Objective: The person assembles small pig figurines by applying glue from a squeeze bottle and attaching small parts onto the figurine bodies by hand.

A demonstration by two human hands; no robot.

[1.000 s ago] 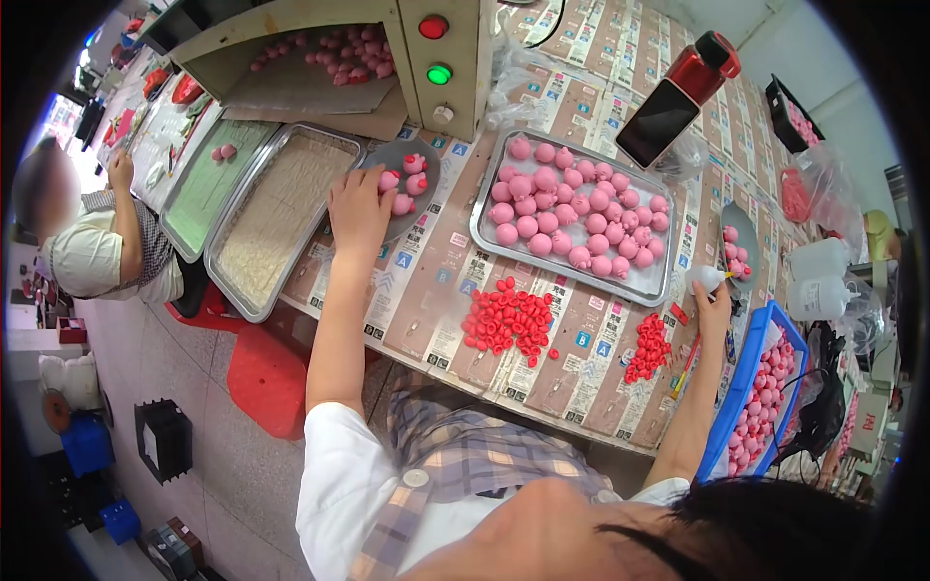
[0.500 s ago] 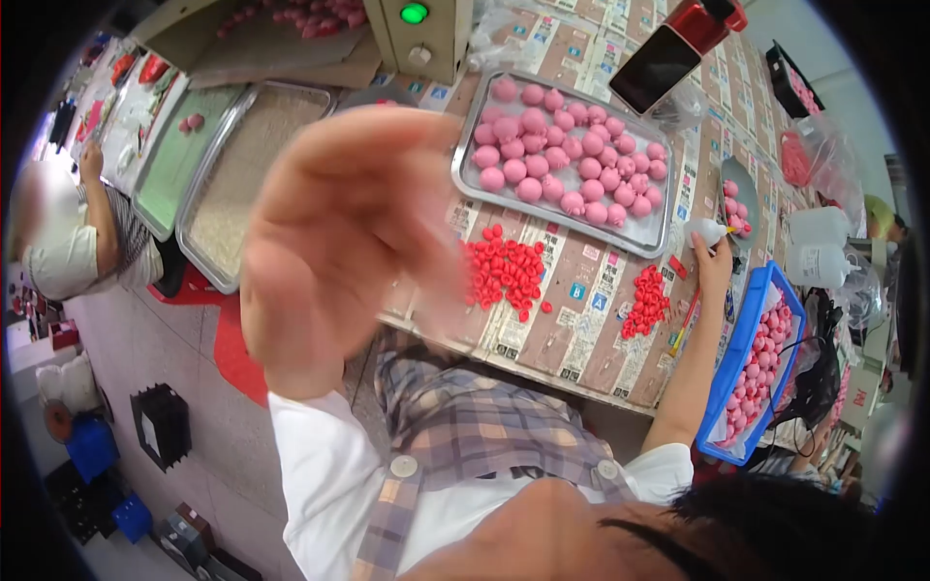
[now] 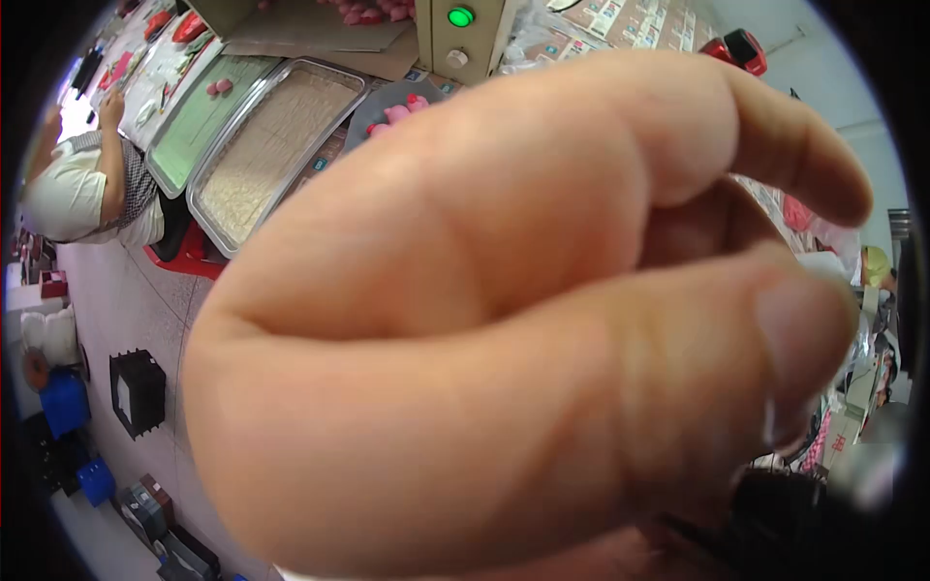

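My left hand (image 3: 504, 320) is very close to the camera and covers most of the view. Its fingers are curved, with the thumb and a bent finger apart and nothing visible between them. My right hand is hidden, as are the tray of pink balls and the small red pieces. Just past my left hand, pink pieces with red parts (image 3: 395, 113) rest on a round grey plate (image 3: 365, 121).
A metal tray (image 3: 276, 145) and a green-lined tray (image 3: 208, 131) lie at the left, near a seated person (image 3: 82, 189). Behind the plate stands a machine with a green light (image 3: 460, 16). A black crate (image 3: 139, 392) is on the floor.
My left hand has left the grey plate and come up to the camera, moving right across the view. It now blocks my right hand, the ball tray and the blue bin.
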